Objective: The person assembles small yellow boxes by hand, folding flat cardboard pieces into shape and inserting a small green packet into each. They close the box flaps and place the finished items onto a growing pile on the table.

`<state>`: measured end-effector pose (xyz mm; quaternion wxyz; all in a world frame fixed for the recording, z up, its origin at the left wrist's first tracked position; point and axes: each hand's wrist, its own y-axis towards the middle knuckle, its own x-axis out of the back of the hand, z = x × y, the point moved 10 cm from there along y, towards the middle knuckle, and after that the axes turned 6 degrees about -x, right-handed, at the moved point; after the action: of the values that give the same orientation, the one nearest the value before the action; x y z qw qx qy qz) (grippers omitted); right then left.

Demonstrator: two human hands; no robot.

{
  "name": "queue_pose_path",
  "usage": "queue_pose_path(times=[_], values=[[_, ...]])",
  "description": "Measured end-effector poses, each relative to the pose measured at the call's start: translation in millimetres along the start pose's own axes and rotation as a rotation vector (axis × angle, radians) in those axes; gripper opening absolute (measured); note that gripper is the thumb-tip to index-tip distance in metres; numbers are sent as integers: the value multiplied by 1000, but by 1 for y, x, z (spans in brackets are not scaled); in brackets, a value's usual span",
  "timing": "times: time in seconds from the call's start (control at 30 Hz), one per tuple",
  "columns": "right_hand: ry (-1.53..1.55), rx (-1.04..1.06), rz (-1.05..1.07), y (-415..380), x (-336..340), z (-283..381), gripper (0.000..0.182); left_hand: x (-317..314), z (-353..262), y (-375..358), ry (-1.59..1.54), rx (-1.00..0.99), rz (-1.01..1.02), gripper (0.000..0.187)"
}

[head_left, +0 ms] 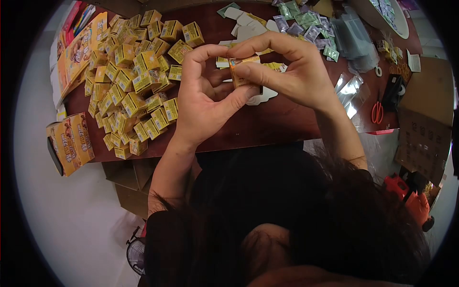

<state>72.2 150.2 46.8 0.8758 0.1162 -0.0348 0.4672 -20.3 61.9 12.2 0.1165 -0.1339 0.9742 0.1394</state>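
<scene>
Between both hands, above the table's middle, I hold a small yellow-orange carton [245,60]. My left hand [206,91] curves round its left side, the thumb at its lower edge. My right hand [287,67] grips from the right, thumb across the front and fingers over the top. My fingers cover much of the carton. Beneath and behind the hands lie flat white and yellow carton blanks [246,28], partly hidden. Left of my left hand is a large heap of small yellow boxes [126,81].
Green and purple sachets [306,21] lie at the back right, beside clear plastic bags [354,40]. Red-handled scissors [377,113] rest near the right edge. An orange display box [74,143] stands at the left edge, and a cardboard box [423,129] at the right.
</scene>
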Motion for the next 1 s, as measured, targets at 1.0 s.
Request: queue_pose_path(times=[1.0], values=[[-300,74,175,-9,-24,-34,81,45,-15,-20,1103,-146,147,55]])
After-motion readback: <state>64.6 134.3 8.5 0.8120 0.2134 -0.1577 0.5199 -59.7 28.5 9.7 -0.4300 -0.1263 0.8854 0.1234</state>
